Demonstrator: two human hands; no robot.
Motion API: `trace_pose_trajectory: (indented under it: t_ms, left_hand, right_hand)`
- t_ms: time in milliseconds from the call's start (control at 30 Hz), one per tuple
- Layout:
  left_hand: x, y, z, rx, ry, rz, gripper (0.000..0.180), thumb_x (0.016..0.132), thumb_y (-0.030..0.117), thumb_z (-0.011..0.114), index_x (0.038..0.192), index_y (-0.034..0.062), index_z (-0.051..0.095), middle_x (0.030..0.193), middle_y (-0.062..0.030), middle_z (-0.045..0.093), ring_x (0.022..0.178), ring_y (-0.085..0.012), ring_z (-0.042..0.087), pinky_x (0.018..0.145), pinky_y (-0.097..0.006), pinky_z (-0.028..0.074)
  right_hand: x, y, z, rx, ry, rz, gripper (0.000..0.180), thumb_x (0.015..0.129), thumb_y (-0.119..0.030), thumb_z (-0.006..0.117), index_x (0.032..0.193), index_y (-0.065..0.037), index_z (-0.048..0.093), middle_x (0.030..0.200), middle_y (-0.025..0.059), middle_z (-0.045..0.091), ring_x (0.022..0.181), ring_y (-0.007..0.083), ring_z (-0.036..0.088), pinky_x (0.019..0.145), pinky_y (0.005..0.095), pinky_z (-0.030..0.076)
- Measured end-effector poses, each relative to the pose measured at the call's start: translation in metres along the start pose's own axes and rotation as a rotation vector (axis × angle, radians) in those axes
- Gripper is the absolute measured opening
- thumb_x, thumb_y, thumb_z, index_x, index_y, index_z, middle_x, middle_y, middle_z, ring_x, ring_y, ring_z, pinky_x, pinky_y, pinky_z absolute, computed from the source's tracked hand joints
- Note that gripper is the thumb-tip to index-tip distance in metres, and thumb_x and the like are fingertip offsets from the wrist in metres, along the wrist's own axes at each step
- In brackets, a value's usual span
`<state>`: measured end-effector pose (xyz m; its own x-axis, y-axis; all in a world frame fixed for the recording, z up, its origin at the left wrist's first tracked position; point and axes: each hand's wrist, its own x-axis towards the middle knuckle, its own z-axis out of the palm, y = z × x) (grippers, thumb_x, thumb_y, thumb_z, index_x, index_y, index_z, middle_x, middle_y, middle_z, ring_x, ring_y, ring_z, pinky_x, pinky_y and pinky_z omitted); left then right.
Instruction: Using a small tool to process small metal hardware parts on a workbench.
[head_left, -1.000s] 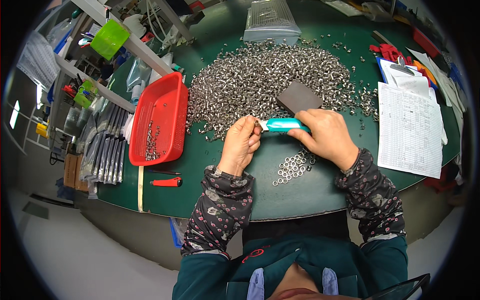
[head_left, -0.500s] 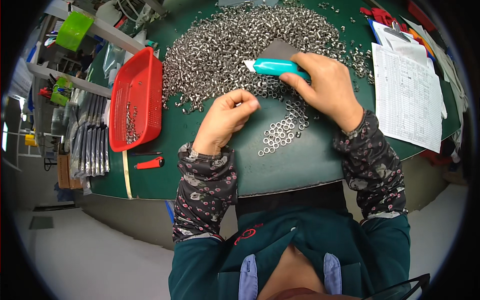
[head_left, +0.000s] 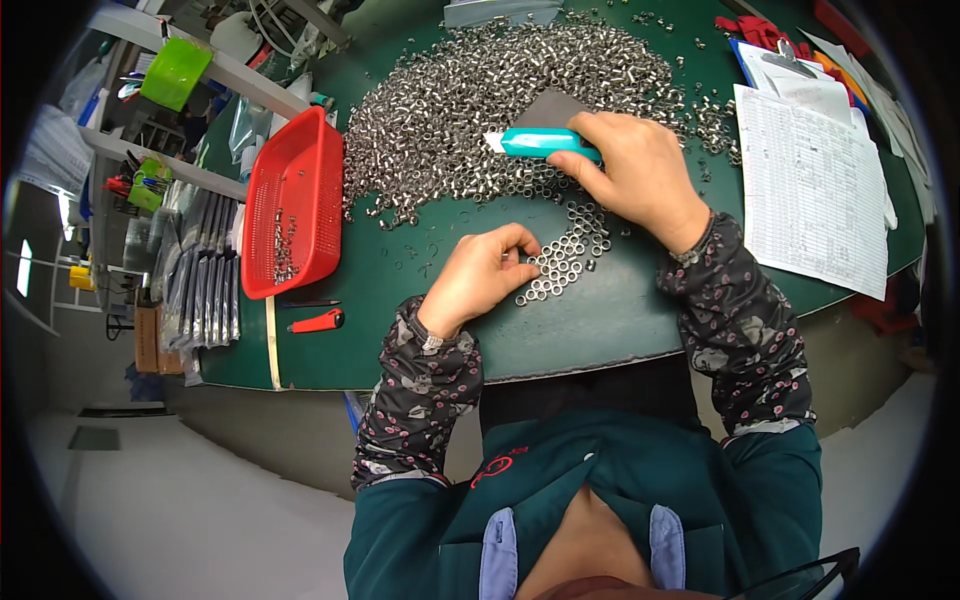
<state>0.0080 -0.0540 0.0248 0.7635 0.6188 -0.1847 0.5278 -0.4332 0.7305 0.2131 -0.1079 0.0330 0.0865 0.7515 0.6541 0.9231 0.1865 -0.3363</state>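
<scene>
My right hand point(head_left: 645, 180) is closed around a turquoise utility knife point(head_left: 540, 143), whose pale tip points left over a big heap of small metal rings point(head_left: 430, 130). Just beyond the knife is a flat dark grey piece point(head_left: 550, 110); whether my fingers also hold it, I cannot tell. Near me, a small patch of rings point(head_left: 560, 265) lies flat in a single layer. At its left edge my left hand point(head_left: 482, 275) has thumb and forefinger curled about one ring.
A red plastic basket point(head_left: 325, 190) with some rings inside stands at left. Near it lie a red cutter point(head_left: 318, 321) and a thin dark stick. Printed sheets point(head_left: 812, 190) and a clipboard occupy the right side. Bagged flat packs point(head_left: 205, 290) are stacked beyond the table's left edge.
My left hand has moved right and nearer to me, onto the edge of the ring patch. My right hand with the utility knife has shifted slightly left. The view has turned a little.
</scene>
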Motion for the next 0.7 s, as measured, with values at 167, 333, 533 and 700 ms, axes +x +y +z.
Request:
trace_pose_trajectory:
  t_ms: [167,333,533,700]
  left_hand:
    - [0.008,-0.020,-0.006,-0.192,0.078,0.070,0.011,0.081,0.007,0.063,0.091,0.0028,0.059,0.061,0.0041,0.042,0.053,-0.0027,0.036,0.045,-0.018,0.030]
    - [0.010,-0.037,-0.014,-1.442,-0.033,0.062,0.007,0.092,0.013,0.049,0.095,0.0069,0.052,0.078,-0.0049,0.051,0.048,-0.0028,0.034,0.036,-0.013,0.023]
    - [0.014,-0.051,-0.016,-1.534,0.030,0.097,0.014,0.095,0.017,0.044,0.100,0.0057,0.052,0.080,-0.0027,0.050,0.050,-0.0034,0.033,0.036,-0.015,0.024]
    - [0.015,-0.056,-0.018,-1.560,0.037,0.104,0.017,0.095,0.021,0.045,0.100,0.0056,0.052,0.076,-0.0014,0.050,0.050,-0.0030,0.033,0.036,-0.015,0.024]
  right_hand:
    - [0.002,-0.002,0.000,0.017,-0.001,-0.014,0.027,0.078,-0.033,0.064,0.079,-0.006,0.057,0.066,0.0103,0.056,0.062,0.0287,0.058,0.052,0.0387,0.044]
    - [-0.005,-0.010,0.000,0.082,-0.104,0.029,0.029,0.077,-0.034,0.063,0.074,-0.006,0.056,0.065,0.0117,0.058,0.061,0.0310,0.058,0.053,0.0415,0.044]
    - [-0.007,-0.021,0.000,0.143,-0.219,0.048,0.031,0.078,-0.035,0.062,0.073,-0.005,0.056,0.064,0.0123,0.057,0.060,0.0321,0.058,0.054,0.0426,0.044]
    - [-0.005,-0.028,0.001,0.138,-0.369,0.092,0.032,0.079,-0.036,0.061,0.077,-0.004,0.058,0.066,0.0137,0.058,0.063,0.0328,0.058,0.056,0.0419,0.043]
